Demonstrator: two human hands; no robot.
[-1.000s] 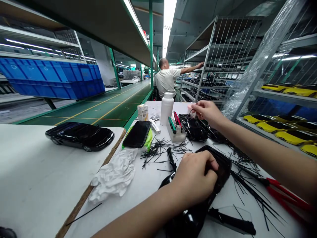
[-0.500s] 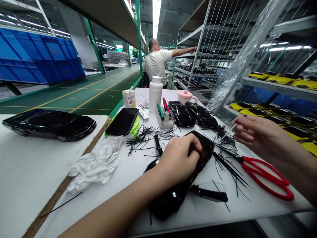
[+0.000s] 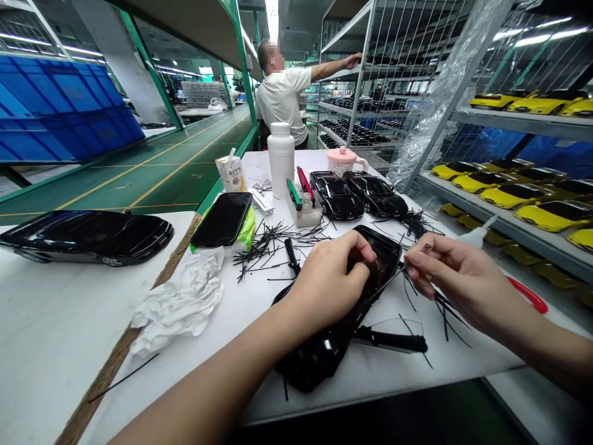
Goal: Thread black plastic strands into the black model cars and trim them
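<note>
A glossy black model car (image 3: 319, 364) lies on the white table with its doors swung out; one door (image 3: 393, 340) sticks out toward the right. My left hand (image 3: 331, 284) lies over the car, thumb and forefinger bent in at the dark window area, gripping the body. At the car's right edge, my right hand (image 3: 445, 266) pinches a thin stick whose dark end (image 3: 427, 247) pokes up above the fingers. The stick's tip is hard to make out against the car. Red-handled scissors (image 3: 528, 294) are mostly hidden behind my right hand.
Black strips (image 3: 259, 247) litter the table. Beyond are a phone (image 3: 222, 219), crumpled white tissue (image 3: 180, 296), a white bottle (image 3: 280, 161), two black model cars (image 3: 336, 194) and a pink-lidded cup (image 3: 341, 159). Yellow cars (image 3: 519, 194) fill the right-hand rack. A person (image 3: 285, 99) reaches toward shelves.
My right hand has moved left and down, bringing the stick from beside the car to its right edge and covering most of the scissors. My left hand stays on the car. The view has shifted slightly.
</note>
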